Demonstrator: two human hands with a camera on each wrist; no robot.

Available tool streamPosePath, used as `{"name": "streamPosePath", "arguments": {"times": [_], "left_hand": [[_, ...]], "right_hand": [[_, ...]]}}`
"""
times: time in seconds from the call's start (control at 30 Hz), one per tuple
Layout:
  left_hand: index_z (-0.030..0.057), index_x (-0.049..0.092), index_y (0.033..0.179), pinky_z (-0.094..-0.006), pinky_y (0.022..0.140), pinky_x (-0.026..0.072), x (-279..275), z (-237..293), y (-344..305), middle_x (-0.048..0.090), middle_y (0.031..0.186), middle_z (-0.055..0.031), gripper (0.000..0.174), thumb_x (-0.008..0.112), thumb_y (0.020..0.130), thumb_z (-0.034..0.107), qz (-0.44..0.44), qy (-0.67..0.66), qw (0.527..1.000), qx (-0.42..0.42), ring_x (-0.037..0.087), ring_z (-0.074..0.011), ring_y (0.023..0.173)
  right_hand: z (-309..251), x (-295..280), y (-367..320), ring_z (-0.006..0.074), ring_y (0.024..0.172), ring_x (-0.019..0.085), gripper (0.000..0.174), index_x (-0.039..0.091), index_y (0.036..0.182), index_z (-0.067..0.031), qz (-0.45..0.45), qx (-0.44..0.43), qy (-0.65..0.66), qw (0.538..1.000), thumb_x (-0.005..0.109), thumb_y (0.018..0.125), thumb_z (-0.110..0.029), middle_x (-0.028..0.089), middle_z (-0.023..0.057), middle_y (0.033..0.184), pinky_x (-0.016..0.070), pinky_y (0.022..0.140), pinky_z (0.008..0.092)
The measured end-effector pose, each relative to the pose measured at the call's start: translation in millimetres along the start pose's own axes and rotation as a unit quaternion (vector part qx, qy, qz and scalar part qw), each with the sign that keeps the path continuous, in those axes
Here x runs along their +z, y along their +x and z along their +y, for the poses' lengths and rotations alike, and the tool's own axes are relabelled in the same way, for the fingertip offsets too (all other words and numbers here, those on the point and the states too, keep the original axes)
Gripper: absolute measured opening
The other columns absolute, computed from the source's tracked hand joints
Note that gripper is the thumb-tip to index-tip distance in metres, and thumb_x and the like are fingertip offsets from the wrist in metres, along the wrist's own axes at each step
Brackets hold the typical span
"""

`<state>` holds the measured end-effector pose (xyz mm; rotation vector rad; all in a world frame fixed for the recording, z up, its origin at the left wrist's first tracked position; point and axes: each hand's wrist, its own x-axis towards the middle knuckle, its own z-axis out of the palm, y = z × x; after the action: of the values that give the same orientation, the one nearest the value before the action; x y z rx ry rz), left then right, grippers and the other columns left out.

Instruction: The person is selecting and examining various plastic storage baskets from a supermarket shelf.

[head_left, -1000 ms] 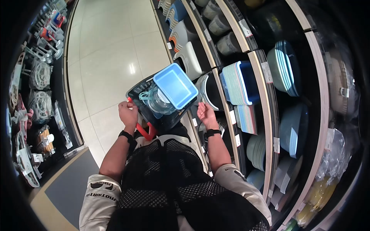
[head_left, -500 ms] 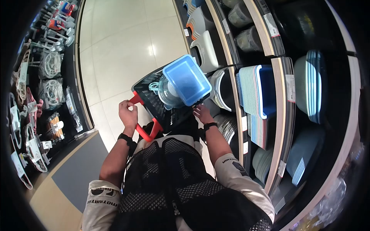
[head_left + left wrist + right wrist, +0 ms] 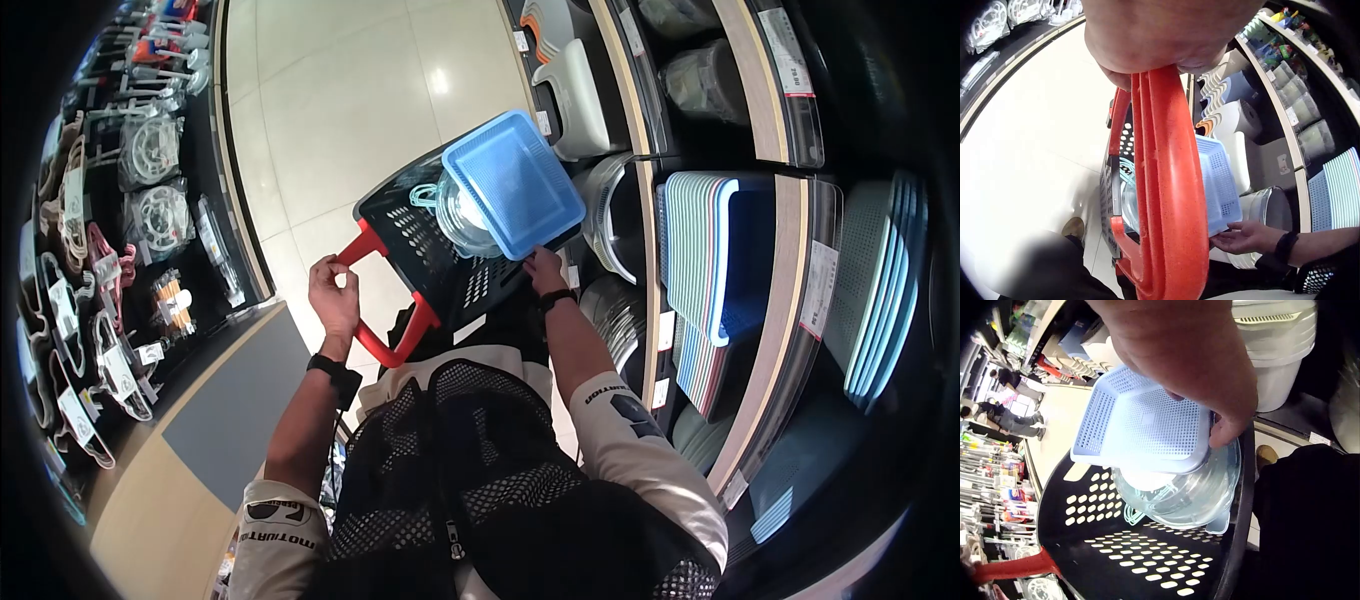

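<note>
My left hand [image 3: 335,297] grips the red handle [image 3: 1166,181] of a black shopping basket [image 3: 385,212]. Inside it, a light-blue perforated plastic basket [image 3: 515,185] lies tilted on top of a clear round plastic container [image 3: 1179,500]. Pale-blue loops [image 3: 425,196] poke out beside the container. At the near right corner of the blue basket, my right hand [image 3: 545,272] touches with its fingertips. Its fingers [image 3: 1229,240] look fairly straight in the left wrist view. In the right wrist view, the hand's back covers part of the blue basket's rim.
Shelves on the right hold nested striped baskets [image 3: 695,250], stacked blue colanders [image 3: 885,290] and a white stool [image 3: 575,100]. Hangers [image 3: 115,365] and packaged goods line the left rack. Tiled floor [image 3: 330,90] runs ahead. Two people [image 3: 1007,419] stand farther off.
My right hand has come in from beside the shopping basket to the blue basket's corner. My left hand keeps hold of the handle. The shelves have shifted as the view moved forward.
</note>
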<state>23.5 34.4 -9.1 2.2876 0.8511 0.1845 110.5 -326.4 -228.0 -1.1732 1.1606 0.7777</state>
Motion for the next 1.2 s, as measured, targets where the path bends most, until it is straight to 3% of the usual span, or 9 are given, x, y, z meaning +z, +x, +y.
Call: {"name": "streamPosePath", "arguments": {"times": [0.13,0.37,0.53,0.63,0.73,0.9,1.0,1.1,1.2], "left_hand": [[0.0016,0.062,0.082,-0.035,0.09,0.0509,-0.3,2.1,-0.9,0.064,0.112,-0.0137,0.006,0.065,0.077,0.0,0.003,0.007,1.0,-0.002,0.064,-0.0267,0.102],[0.0018,0.062,0.081,-0.0345,0.091,0.0504,-0.7,5.0,-0.5,0.064,0.112,-0.0136,0.006,0.065,0.076,-0.001,0.009,-0.007,1.0,-0.005,0.063,-0.0266,0.102],[0.0021,0.063,0.082,-0.0344,0.094,0.0502,-3.2,7.1,-1.4,0.063,0.115,-0.0154,0.006,0.066,0.078,0.001,-0.003,-0.008,1.0,-0.02,0.062,-0.0272,0.105],[0.0017,0.063,0.082,-0.0356,0.094,0.0496,-3.2,5.6,-1.0,0.064,0.115,-0.0155,0.005,0.066,0.078,0.002,-0.001,-0.023,1.0,-0.021,0.062,-0.0284,0.105],[0.0012,0.063,0.081,-0.0374,0.09,0.051,-4.3,6.5,-1.3,0.064,0.114,-0.0159,0.005,0.065,0.076,0.002,0.01,-0.023,1.0,-0.006,0.064,-0.0303,0.103],[0.0005,0.064,0.08,-0.0367,0.09,0.0516,-2.8,0.4,-2.4,0.063,0.114,-0.0169,0.005,0.067,0.076,0.003,0.008,-0.037,0.999,-0.019,0.064,-0.0293,0.1],[0.0003,0.064,0.079,-0.0359,0.089,0.0525,-2.6,-4.2,-2.8,0.063,0.114,-0.0169,0.005,0.067,0.077,0.004,0.013,-0.026,1.0,-0.004,0.065,-0.0289,0.098],[0.0003,0.064,0.079,-0.0358,0.09,0.0525,-1.2,-5.6,-4.6,0.063,0.115,-0.0171,0.006,0.068,0.077,0.005,0.018,-0.036,0.999,-0.006,0.065,-0.029,0.099],[0.0006,0.064,0.08,-0.0364,0.09,0.0522,-3.3,-2.1,-6.4,0.063,0.115,-0.0174,0.007,0.069,0.076,0.006,0.019,-0.042,0.999,-0.011,0.065,-0.0303,0.1]], "right_hand": [[-0.4,0.5,0.9,0.025,0.094,0.063,0.031,0.057,0.12,0.0001,0.029,-0.031,0.004,0.999,0.06,0.095,-0.018,0.063,0.0104,0.11,0.0541,0.087,0.0403],[-9.6,1.8,-6.7,0.0258,0.092,0.062,0.037,0.056,0.119,-0.0003,0.076,-0.019,0.022,0.997,0.064,0.093,-0.026,0.06,0.0101,0.101,0.0542,0.085,0.0404],[-37.2,-1.7,-52.3,0.0239,0.093,0.063,0.044,0.053,0.126,-0.0102,-0.058,-0.032,0.106,0.992,0.064,0.092,-0.035,0.061,0.0099,0.117,0.0553,0.073,0.0343],[-56.7,-3.5,-63.0,0.0237,0.086,0.06,0.041,0.053,0.123,-0.0102,-0.176,0.006,0.22,0.959,0.063,0.094,-0.037,0.059,0.0081,0.102,0.0539,0.076,0.0327],[-69.5,-4.8,-65.8,0.0207,0.084,0.06,0.038,0.053,0.122,-0.0106,-0.215,-0.013,0.167,0.962,0.063,0.094,-0.035,0.06,0.0062,0.101,0.0537,0.07,0.0302],[-89.4,10.7,-97.6,0.0171,0.074,0.06,0.036,0.054,0.116,-0.0142,-0.167,0.016,0.133,0.977,0.069,0.09,-0.033,0.062,0.0031,0.092,0.0511,0.062,0.0316],[-92.2,15.3,-123.2,0.0192,0.077,0.06,0.049,0.051,0.118,-0.0042,-0.176,-0.079,0.111,0.975,0.074,0.085,-0.033,0.059,0.005,0.093,0.0526,0.066,0.0284],[-90.8,-0.9,-114.3,0.0207,0.08,0.062,0.041,0.054,0.114,-0.007,-0.242,-0.023,0.225,0.944,0.075,0.085,-0.026,0.065,0.0073,0.094,0.0507,0.066,0.0283],[-91.6,6.5,-186.4,0.0189,0.086,0.064,0.029,0.059,0.111,-0.0109,-0.214,-0.137,0.194,0.948,0.071,0.088,-0.024,0.067,0.005,0.1,0.0501,0.07,0.0314]]}}
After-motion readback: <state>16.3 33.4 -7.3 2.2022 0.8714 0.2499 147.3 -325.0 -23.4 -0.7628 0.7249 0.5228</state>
